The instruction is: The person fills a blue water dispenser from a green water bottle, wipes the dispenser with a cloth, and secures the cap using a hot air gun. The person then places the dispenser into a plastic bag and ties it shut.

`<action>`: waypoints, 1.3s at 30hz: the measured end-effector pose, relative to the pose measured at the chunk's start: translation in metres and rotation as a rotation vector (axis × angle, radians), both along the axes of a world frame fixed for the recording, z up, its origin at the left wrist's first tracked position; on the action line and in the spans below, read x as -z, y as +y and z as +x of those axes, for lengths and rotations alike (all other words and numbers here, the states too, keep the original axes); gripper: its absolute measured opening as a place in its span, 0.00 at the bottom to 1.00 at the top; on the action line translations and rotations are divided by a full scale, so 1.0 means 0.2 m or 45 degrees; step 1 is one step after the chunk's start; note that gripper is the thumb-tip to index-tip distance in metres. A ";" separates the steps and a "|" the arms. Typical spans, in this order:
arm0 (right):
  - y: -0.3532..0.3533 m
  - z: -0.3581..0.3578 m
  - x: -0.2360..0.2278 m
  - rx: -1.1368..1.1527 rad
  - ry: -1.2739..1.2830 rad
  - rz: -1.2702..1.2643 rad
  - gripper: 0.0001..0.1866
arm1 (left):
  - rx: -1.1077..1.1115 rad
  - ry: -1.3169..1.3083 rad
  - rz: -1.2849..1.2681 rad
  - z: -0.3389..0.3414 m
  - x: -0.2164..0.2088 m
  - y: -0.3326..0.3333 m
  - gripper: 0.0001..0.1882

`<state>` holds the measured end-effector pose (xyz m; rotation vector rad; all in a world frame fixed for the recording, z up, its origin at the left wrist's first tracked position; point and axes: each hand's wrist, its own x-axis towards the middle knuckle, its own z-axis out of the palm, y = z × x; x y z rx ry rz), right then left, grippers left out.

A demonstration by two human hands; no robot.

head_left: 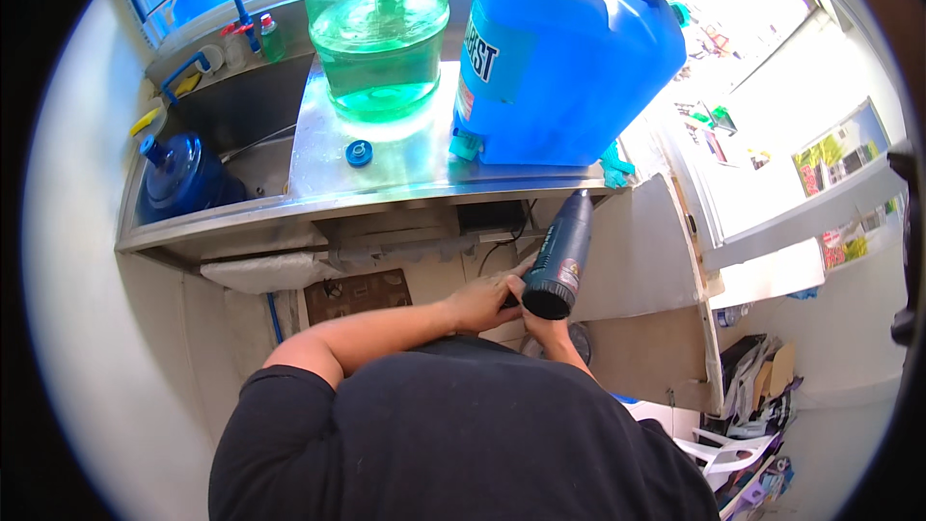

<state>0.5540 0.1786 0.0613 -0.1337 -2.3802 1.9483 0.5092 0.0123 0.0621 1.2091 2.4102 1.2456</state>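
A dark teal heat gun (561, 256) is in front of my body, just below the counter's front edge. Its nozzle points away from me, toward the blue jug. My right hand (542, 323) grips it underneath, where the gun's body partly covers the fingers. From the left, my left hand (480, 303) reaches in with bent fingers closed against the handle. On the metal counter (323, 154) stand a green see-through water bottle (381, 48) holding liquid and a large blue jug (569, 68) with a spigot at its lower left. A small blue cap (359, 152) lies before the green bottle.
A dark blue bottle (185, 174) sits in the sink (260, 125) at the left. Teal plastic (617, 169) lies at the counter's right end. Below are a brown mat (359, 297) and a white cloth (260, 272). A metal panel (641, 260) and a white chair (728, 453) stand right.
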 end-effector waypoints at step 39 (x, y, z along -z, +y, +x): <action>-0.42 -0.27 -0.68 0.097 0.209 0.946 0.24 | -0.066 -1.488 0.797 -1.38 0.07 -0.48 0.26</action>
